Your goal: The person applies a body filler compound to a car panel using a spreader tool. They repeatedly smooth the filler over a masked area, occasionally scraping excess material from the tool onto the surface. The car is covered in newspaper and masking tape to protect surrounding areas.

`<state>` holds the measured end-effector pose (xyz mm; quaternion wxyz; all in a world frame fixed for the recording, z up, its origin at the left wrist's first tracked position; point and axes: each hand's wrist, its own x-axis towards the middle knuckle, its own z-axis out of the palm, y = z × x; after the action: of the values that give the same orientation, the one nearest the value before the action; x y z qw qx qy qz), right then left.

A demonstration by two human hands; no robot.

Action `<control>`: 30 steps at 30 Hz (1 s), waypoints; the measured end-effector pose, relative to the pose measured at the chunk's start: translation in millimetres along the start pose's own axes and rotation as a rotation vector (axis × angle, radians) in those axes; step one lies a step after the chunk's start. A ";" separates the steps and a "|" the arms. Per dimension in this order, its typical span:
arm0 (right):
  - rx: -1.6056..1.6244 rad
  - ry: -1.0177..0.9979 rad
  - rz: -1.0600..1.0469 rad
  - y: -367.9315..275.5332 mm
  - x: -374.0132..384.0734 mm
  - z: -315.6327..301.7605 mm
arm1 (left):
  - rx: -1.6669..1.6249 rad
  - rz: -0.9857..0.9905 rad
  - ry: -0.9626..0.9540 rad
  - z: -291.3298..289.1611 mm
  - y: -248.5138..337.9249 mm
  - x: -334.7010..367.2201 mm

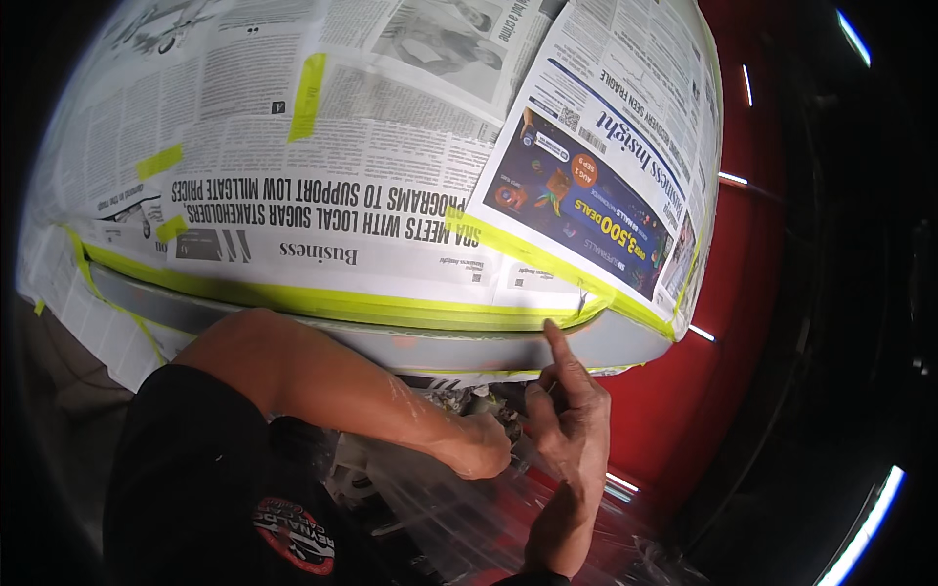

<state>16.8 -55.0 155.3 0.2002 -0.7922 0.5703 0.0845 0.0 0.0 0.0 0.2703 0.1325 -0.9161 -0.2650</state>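
My right hand (575, 420) reaches up with its index finger stretched out, the fingertip at the upper edge of a grey strip of car body (630, 339). Its other fingers are bent and partly hidden. Close by on the left, my left hand (483, 447) is curled below the strip, its fingers turned away; what they hold, if anything, is hidden. My left forearm crosses over the strip. Yellow-green masking tape (391, 309) runs along the strip's upper edge and borders the newspaper (293, 176) covering the large curved panel above.
Short pieces of yellow tape (308, 98) join the newspaper sheets. A red car panel (635, 430) lies to the right, reflecting strip lights. Clear plastic sheeting (454, 523) hangs below my hands. Small jumbled parts (454, 398) show in a gap under the strip.
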 end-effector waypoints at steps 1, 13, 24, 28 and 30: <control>-0.046 0.100 0.012 7.6 -1.3 -7.1 | -0.108 -0.024 -0.012 -9.7 -0.1 -2.5; -0.414 0.484 -0.109 56.6 -15.9 -34.0 | -0.317 -0.093 -0.062 -33.2 -5.1 -10.7; 0.087 1.371 0.447 190.9 -256.0 -8.3 | -1.514 -0.116 0.099 -43.2 1.3 21.3; 1.189 1.044 0.545 203.7 -233.0 106.4 | -1.810 -0.059 0.088 -62.5 -8.3 13.4; 1.423 0.933 0.128 172.8 -183.5 117.3 | -1.752 -0.034 0.045 -69.1 -16.3 3.1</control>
<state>-195.6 106.6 77.4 0.3897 -0.3977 0.5551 -0.6179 38.2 -43.2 41.6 0.2888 -0.1038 -0.3755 -0.8746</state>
